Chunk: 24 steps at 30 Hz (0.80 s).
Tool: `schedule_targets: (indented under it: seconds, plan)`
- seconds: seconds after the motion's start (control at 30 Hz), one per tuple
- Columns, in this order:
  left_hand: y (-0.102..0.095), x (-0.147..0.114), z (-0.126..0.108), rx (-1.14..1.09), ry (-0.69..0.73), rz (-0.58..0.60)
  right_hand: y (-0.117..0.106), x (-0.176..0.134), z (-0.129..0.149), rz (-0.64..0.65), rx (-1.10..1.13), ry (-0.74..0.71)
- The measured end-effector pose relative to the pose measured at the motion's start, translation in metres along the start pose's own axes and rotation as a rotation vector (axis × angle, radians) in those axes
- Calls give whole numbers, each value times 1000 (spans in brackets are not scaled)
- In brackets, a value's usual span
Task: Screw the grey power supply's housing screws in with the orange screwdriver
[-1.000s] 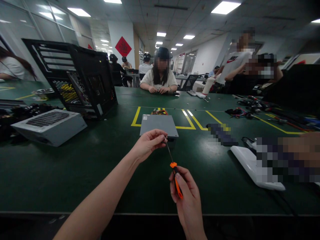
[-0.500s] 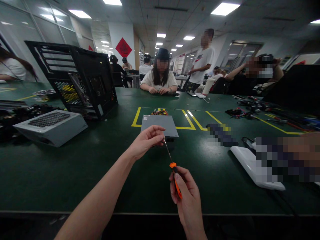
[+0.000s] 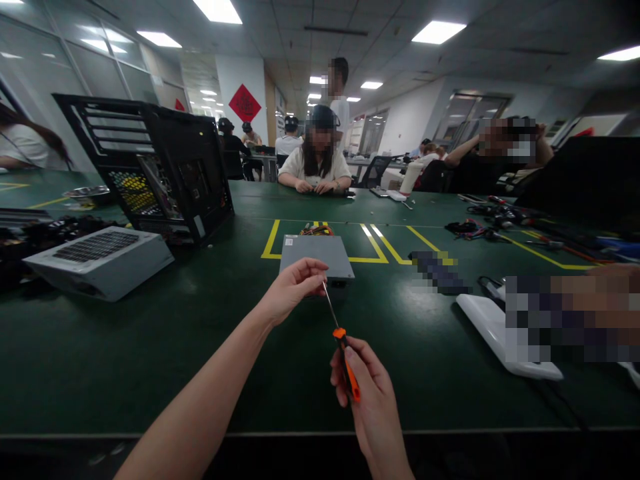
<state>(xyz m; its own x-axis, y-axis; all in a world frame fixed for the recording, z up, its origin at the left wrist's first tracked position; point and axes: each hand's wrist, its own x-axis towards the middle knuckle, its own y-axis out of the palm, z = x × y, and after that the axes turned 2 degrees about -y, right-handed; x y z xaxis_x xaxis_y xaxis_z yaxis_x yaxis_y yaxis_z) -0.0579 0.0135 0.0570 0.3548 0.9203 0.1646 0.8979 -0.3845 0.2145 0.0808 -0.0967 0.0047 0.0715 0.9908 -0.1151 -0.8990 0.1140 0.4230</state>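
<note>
One left hand (image 3: 295, 290) pinches the screwdriver (image 3: 340, 337) at its tip, over the table (image 3: 200, 413) and before the grey power supply (image 3: 320, 250); uneven pressure could make it slip and jab that hand. Rightward, the right hand (image 3: 370, 380) wraps the handle; slackness could drop the tool.

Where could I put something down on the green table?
There's bare table between the left hand and the silver box with the grille, and another patch between the right hand and the white slab. It's crowded beside the black computer case and among the wires far right.
</note>
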Motion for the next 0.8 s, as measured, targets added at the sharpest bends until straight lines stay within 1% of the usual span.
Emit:
schedule_targets:
  seconds: [0.13, 0.23, 0.37, 0.47, 0.57, 0.63, 0.67, 0.7, 0.73, 0.8]
  plan:
    - [-1, 1, 1, 15, -21, 13, 2, -3, 2, -7, 47, 76]
    - [-3, 1, 3, 61, -6, 34, 2, -4, 3, -5, 129, 156]
    - [-1, 1, 6, 95, -12, 28, 0, -3, 4, 36, 248, 248]
    - [4, 1, 8, 36, -53, 16, 0, -3, 4, 36, 324, 274]
    - [10, 1, 11, -30, -95, 37, 1, -3, 5, -9, 386, 278]
    - [13, 1, 12, -28, -95, 40, 1, -3, 5, -37, 431, 274]
    - [14, 0, 13, 3, -83, 18, 1, -3, 6, -51, 455, 277]
    - [14, 0, 13, 65, -56, -28, -1, -3, 7, -71, 481, 282]
    - [14, -1, 13, 165, -8, -100, -2, -2, 9, -93, 508, 288]
    - [14, -3, 13, 461, 156, -274, -6, -3, 13, -134, 558, 307]
